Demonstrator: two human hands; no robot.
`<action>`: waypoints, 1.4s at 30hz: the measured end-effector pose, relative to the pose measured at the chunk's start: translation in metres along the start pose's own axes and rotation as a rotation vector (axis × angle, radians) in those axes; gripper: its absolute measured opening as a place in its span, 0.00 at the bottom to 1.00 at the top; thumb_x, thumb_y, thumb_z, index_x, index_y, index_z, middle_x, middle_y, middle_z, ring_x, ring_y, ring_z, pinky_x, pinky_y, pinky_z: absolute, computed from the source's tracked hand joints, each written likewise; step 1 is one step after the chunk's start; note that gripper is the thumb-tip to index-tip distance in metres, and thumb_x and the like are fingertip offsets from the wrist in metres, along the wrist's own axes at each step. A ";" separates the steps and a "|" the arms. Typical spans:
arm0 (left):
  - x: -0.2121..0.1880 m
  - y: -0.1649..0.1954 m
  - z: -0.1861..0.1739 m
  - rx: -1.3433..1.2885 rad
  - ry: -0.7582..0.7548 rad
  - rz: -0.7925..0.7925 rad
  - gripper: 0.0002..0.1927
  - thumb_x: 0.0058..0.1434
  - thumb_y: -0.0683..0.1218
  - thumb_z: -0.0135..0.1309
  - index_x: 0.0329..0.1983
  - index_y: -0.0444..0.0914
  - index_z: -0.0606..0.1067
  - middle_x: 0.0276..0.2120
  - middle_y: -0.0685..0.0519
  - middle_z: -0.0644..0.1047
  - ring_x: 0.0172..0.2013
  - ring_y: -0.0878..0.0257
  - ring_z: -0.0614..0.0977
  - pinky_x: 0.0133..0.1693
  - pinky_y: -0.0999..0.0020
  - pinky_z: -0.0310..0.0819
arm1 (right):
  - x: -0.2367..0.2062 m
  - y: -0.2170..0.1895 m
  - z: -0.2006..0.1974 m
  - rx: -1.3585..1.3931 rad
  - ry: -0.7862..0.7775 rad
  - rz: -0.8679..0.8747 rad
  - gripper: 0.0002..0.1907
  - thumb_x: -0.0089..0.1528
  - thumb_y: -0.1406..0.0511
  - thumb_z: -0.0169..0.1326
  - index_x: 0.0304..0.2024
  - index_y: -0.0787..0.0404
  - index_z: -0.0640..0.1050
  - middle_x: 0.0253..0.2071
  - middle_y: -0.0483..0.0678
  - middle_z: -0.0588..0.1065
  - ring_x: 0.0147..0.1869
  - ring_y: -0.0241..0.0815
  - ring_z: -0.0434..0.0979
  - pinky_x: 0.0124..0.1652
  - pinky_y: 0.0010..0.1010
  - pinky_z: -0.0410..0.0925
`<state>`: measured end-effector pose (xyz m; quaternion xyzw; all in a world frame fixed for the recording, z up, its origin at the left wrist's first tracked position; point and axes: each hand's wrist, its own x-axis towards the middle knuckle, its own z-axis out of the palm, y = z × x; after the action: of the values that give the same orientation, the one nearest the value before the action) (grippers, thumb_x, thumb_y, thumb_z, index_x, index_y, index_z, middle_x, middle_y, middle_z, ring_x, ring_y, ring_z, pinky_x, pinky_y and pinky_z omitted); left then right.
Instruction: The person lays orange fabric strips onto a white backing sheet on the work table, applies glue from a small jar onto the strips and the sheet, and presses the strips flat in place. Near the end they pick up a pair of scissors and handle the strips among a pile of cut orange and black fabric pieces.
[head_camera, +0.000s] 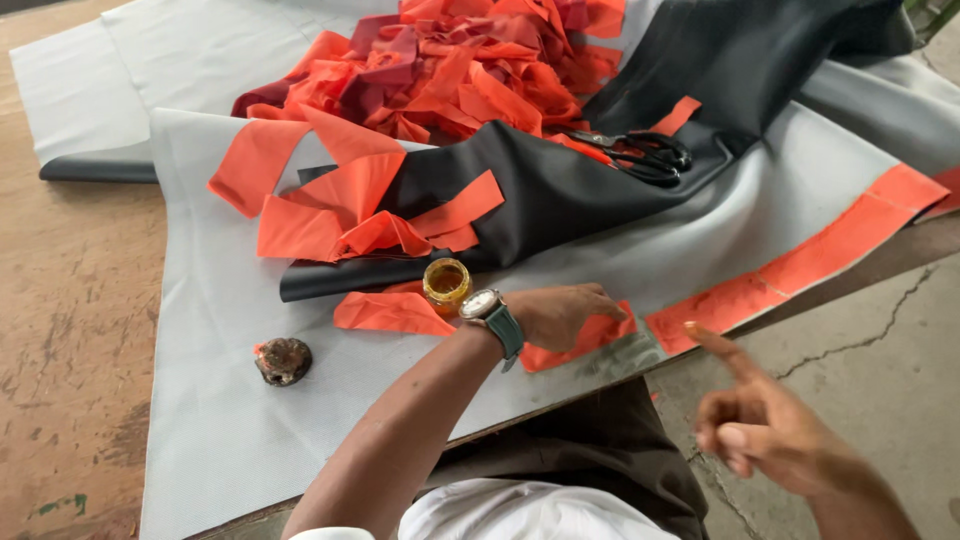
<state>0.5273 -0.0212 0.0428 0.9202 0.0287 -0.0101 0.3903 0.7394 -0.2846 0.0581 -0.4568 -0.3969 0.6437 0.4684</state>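
Right hand, forefinger out and holding nothing, hovers near the table edge; left hand presses 1 orange strip flat, likely gluing; next, smooth it rightward

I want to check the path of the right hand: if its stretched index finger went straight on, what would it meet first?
Probably the orange strip along the grey sheet's edge: the right hand points up-left at its near end. Depth is unclear.

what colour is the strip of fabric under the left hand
Orange-red fabric strip, pressed flat on the grey sheet by the left hand; seen best in the head view.
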 end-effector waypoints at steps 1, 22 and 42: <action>0.001 0.005 -0.001 -0.007 -0.009 -0.027 0.40 0.44 0.31 0.48 0.66 0.40 0.68 0.61 0.45 0.69 0.60 0.47 0.73 0.59 0.62 0.68 | 0.001 0.011 -0.003 0.016 0.010 0.035 0.58 0.54 0.68 0.60 0.80 0.51 0.43 0.32 0.58 0.78 0.23 0.35 0.73 0.22 0.26 0.68; -0.127 0.052 -0.042 -0.033 0.238 0.061 0.38 0.43 0.29 0.50 0.63 0.36 0.71 0.53 0.45 0.74 0.53 0.48 0.78 0.50 0.60 0.73 | 0.102 0.002 0.189 -0.836 0.102 0.356 0.56 0.51 0.68 0.61 0.77 0.44 0.50 0.15 0.46 0.75 0.18 0.35 0.71 0.25 0.31 0.70; -0.132 0.084 -0.040 -0.025 0.313 0.138 0.35 0.45 0.31 0.50 0.62 0.34 0.72 0.53 0.43 0.74 0.53 0.46 0.78 0.52 0.59 0.74 | 0.060 0.008 0.163 -1.398 0.011 0.152 0.43 0.54 0.63 0.58 0.72 0.36 0.63 0.20 0.54 0.76 0.23 0.55 0.80 0.30 0.46 0.72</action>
<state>0.4001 -0.0567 0.1363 0.9054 0.0261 0.1607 0.3921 0.5724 -0.2423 0.0811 -0.6804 -0.6824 0.2662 0.0207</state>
